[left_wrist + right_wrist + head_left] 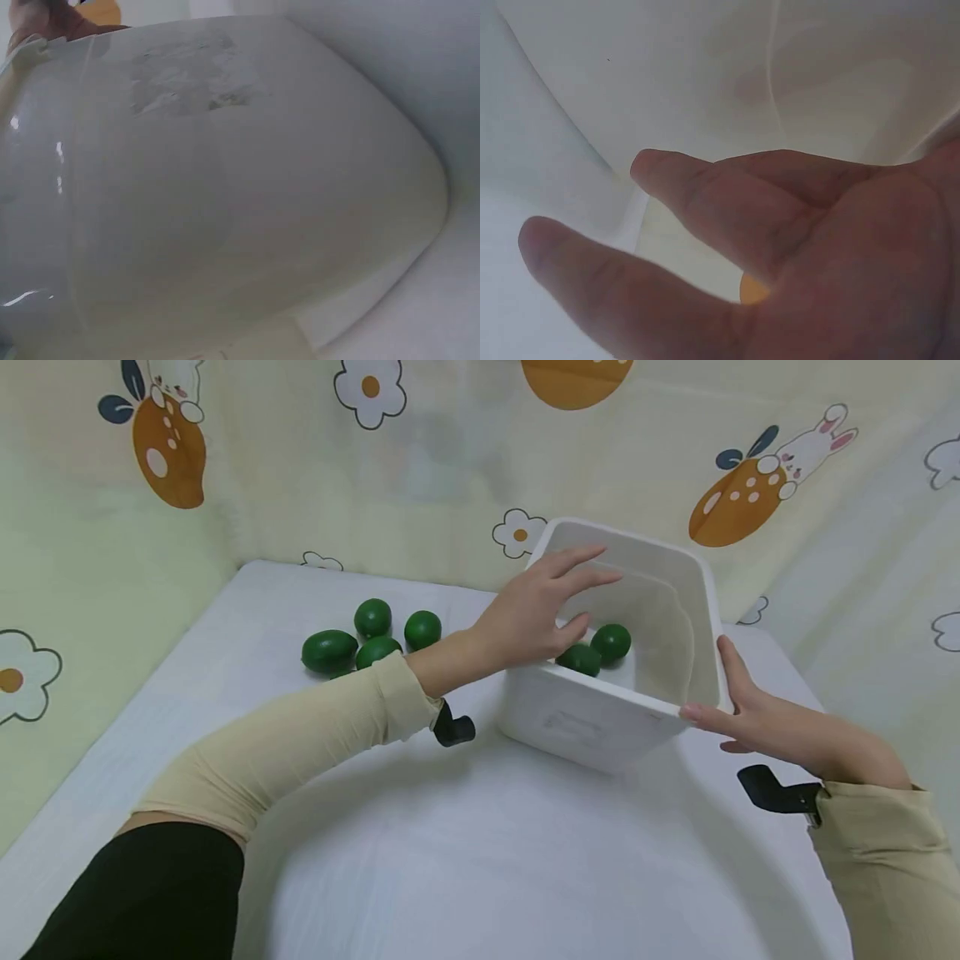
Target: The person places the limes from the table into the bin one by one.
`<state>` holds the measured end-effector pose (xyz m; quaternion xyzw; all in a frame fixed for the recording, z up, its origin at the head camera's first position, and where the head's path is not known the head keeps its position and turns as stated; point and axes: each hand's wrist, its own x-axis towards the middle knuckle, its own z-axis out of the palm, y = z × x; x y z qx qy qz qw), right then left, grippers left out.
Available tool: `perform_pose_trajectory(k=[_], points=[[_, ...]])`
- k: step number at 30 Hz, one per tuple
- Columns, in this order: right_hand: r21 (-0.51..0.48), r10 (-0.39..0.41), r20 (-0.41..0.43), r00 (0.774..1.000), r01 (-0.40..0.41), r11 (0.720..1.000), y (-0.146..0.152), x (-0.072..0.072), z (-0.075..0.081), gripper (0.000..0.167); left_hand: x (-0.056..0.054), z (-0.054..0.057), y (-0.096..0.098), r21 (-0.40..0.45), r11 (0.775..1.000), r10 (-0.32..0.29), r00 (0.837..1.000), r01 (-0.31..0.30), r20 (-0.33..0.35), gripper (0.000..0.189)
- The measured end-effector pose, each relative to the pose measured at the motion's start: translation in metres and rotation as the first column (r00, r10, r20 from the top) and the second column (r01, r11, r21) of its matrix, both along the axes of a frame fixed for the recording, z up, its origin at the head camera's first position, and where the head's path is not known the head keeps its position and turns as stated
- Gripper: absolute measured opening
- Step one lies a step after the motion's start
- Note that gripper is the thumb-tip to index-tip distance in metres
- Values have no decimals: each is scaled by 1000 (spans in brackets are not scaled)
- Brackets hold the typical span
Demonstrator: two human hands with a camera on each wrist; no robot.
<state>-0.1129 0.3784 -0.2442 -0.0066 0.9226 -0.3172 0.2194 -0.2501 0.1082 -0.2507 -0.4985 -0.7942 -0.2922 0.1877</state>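
My left hand [528,610] reaches over the near left rim of a white plastic bin [592,718], its fingers spread and nothing held. Just under its thumb, two smooth dark green lime-like fruits, a nearer one [578,660] and a farther one [611,643], lie inside the bin. At the bin's near right corner, my right hand [772,722] rests its thumb at the rim and its extended fingers along the outer side. The right wrist view shows those straight fingers [705,195] beside the bin's wall. In the left wrist view the bin's outer wall [247,172] fills most of the picture.
Several more green fruits [330,652] lie grouped on the white-covered table [480,877], left of the bin and partly behind my left forearm. A patterned curtain [442,468] hangs behind the table. Each wrist wears a black camera mount [453,727].
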Motion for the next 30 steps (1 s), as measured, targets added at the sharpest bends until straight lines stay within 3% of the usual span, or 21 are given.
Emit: perform_pose_trajectory(k=[3, 7, 15, 22, 25, 30], points=[[-12, -6, -14, 1000, 6, 1000, 0, 3, -1, 97, 3, -3, 0, 111, 994, -6, 993, 19, -117, 40], [-11, -13, -8, 1000, 13, 1000, -2, 5, -1, 99, 5, -5, -1, 155, 987, -4, 982, 34, -189, 38], [70, -6, -1, 1000, 7, 998, -7, 9, 15, 98, 8, -3, 0, 156, 987, -12, 979, 45, -205, 36], [177, 35, 18, 999, -38, 984, -15, 0, 24, 100, 6, -5, -6, 174, 984, 3, 978, 35, -210, 35], [233, 71, 14, 997, -72, 970, -12, 3, 25, 98, 7, -3, -6, 153, 988, 14, 954, 33, -298, 35], [237, 121, -6, 993, -116, 965, -10, 3, 23, 94, 8, 0, -20, 125, 991, 98, 875, -43, -474, 36]])
